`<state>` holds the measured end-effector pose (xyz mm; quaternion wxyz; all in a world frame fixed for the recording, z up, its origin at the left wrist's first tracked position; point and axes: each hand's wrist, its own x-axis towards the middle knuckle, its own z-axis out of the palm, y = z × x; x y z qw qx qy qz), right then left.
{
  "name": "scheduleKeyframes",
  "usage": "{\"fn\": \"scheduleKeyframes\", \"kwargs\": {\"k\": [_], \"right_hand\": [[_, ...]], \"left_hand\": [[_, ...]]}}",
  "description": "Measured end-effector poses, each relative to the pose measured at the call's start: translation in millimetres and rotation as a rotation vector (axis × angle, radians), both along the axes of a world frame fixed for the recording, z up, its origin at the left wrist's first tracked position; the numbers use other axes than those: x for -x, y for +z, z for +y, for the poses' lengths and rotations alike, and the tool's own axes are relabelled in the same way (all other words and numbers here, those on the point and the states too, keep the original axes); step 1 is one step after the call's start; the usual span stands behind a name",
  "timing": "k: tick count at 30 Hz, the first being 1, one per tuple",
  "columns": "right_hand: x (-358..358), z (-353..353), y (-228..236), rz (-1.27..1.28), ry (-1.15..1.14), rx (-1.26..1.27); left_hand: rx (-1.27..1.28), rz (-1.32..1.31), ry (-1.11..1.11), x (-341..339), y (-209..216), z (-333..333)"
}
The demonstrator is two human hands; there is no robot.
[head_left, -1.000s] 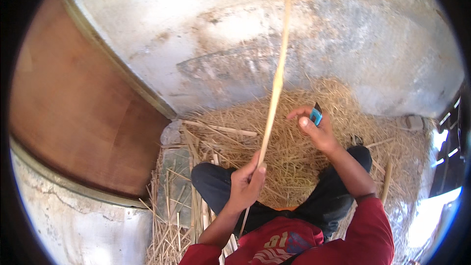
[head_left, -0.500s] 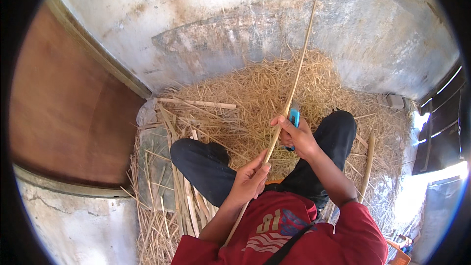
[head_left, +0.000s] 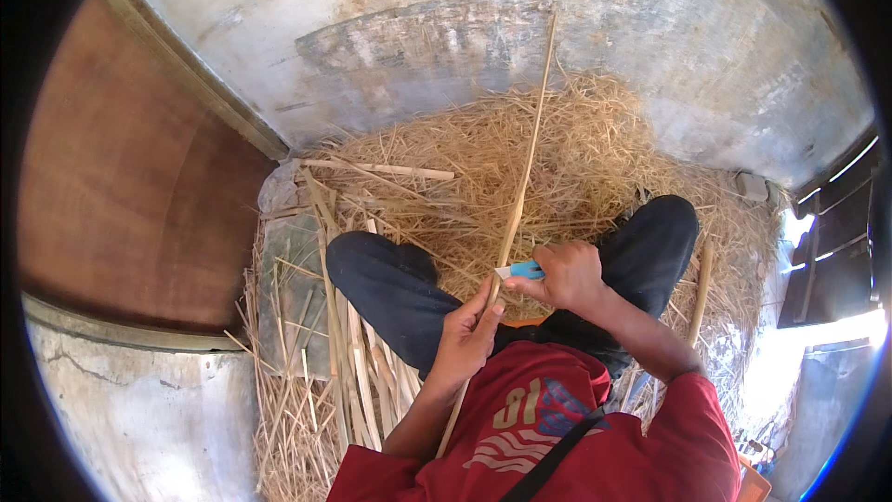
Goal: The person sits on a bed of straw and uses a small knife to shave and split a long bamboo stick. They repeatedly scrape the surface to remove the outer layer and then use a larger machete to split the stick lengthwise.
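Observation:
A long, thin bamboo strip point(head_left: 526, 163) runs from beside my waist, across my lap and up toward the far wall. My left hand point(head_left: 469, 335) is closed around its lower part, thumb on top. In my right hand point(head_left: 569, 276) is a blue box cutter point(head_left: 527, 270), gripped in a closed fist. Its blade lies against the strip just beyond my left fingertips, where the two hands nearly meet. The blade's exact depth on the strip is too small to tell.
Dry shavings point(head_left: 585, 139) are heaped before my crossed legs, up to the stained wall point(head_left: 418, 46). Split bamboo strips point(head_left: 362, 381) lie at my left by a grey slab point(head_left: 295, 288). A brown door panel point(head_left: 139, 177) stands left; a bamboo pole point(head_left: 703, 293) lies right.
My right hand has drawn back toward me and turned, bringing the box cutter's blade onto the strip by my left hand. The strip's far end has swung left.

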<state>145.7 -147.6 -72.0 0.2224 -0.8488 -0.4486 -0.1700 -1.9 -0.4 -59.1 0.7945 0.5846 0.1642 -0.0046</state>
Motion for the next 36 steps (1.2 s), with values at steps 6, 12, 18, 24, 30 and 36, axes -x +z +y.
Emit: {"fn": "scheduleKeyframes", "kwargs": {"k": [6,12,18,24,30,36], "right_hand": [[-42,2,-19,-0.021,-0.113,0.113],[-110,-15,-35,0.155,-0.392,0.39],[-133,-9,45,0.434,-0.483,0.178],[0,20,37,0.216,0.038,0.217],[-1,29,4,0.085,0.023,0.183],[-26,33,-7,0.012,0.004,0.13]], "left_hand": [[0.082,0.017,-0.041,7,-12,-1],[-0.068,0.129,-0.095,19,-21,-6],[0.29,0.198,0.072,41,-17,3],[0.225,0.029,0.117,19,4,14],[0.161,0.02,0.05,18,0,12],[0.013,-0.004,0.018,13,-2,10]]}}
